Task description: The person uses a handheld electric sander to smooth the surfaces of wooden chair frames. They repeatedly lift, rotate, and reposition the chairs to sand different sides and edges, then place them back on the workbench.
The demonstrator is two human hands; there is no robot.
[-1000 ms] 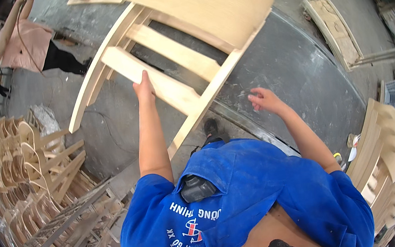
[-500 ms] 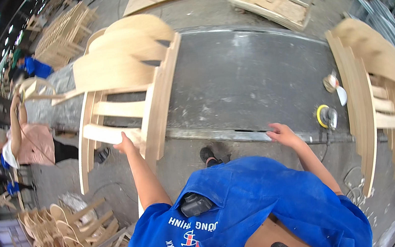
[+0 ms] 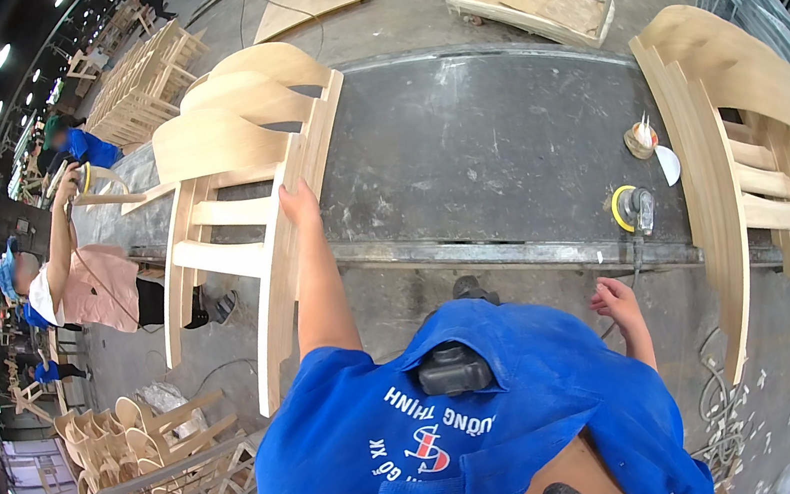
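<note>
On the left of the dark workbench rests a stack of pale wooden chair backs, with curved top panels, slats and long posts. My left hand is closed on the right-hand post of the nearest chair back, thumb on its upper face; its other fingers are largely hidden. Off the bench's front edge, my right hand hangs in the air, empty, with loosely bent fingers apart. The closest tool to it is a round sander with a yellow-rimmed pad, lying on the bench.
A second stack of chair backs stands at the bench's right end. Beside it are a small cup and a white disc piece. A co-worker in pink works at the far left. Chair parts and a wheeled cart are on the floor.
My left hand has moved from the lower slat to the right-hand post. The right hand has drawn back from the bench's front edge, to the right and toward me.
</note>
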